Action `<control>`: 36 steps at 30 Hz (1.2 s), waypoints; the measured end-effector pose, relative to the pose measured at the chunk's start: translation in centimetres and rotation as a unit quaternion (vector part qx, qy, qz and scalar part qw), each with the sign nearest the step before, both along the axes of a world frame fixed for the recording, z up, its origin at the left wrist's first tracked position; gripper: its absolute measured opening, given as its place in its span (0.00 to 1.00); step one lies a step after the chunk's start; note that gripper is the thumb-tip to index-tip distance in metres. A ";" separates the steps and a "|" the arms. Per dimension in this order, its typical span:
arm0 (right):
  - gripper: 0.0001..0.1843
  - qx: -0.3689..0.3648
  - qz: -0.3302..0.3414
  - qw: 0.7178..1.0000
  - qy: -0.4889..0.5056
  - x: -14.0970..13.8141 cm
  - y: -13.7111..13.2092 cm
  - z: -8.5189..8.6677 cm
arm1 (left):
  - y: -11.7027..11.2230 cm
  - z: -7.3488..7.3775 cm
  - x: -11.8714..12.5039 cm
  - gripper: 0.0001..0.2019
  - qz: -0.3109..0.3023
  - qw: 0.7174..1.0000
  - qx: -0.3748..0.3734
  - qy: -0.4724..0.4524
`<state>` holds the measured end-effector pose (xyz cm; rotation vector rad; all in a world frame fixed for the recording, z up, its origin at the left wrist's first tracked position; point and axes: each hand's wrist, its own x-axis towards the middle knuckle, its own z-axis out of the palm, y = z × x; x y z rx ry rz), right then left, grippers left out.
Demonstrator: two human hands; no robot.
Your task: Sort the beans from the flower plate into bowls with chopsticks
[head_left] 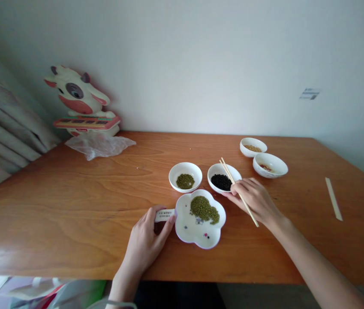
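Observation:
My left hand (pixel 151 238) grips the short handle of a white flower-shaped dish (pixel 188 234) with a purple rim. Green mung beans (pixel 203 207) lie in its upper part, and a dark speck shows near its lower edge. Wooden chopsticks (pixel 248 207) are held in my right hand (pixel 254 197), their tips pointing up and away over a white bowl (pixel 237 175) of black beans (pixel 221 182). Fingers of that hand are at the bowl's right rim; whether they press on it I cannot tell. Left of it stands a white bowl (pixel 172 175) with more mung beans (pixel 185 181).
Farther right are a white bowl (pixel 243 148) of yellowish grains and another bowl (pixel 276 168) with reddish bits. A pale paper strip (pixel 333 199) lies at the right of the wooden table (pixel 72 214). A cow toy keyboard (pixel 87 103) and a clear plastic bag (pixel 100 145) sit back left.

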<state>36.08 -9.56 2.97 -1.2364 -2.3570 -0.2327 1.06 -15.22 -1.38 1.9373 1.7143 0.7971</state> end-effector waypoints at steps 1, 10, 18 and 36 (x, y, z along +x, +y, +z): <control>0.12 -0.004 0.000 1.000 0.000 0.3 -0.1 0.0 | 0.0 0.0 0.0 0.17 0.000 1.000 0.001 0.001; 0.11 -0.041 0.011 0.998 0.047 1.0 2.4 0.0 | 0.0 0.1 0.0 0.17 0.004 1.000 0.014 0.001; 0.13 0.010 -0.012 0.998 0.054 0.4 7.0 -0.3 | -0.1 0.2 0.1 0.16 0.001 1.000 0.022 0.007; 0.08 -0.126 0.179 0.969 0.116 -6.1 6.2 -0.7 | -0.3 0.0 -0.2 0.10 0.016 1.000 0.014 0.011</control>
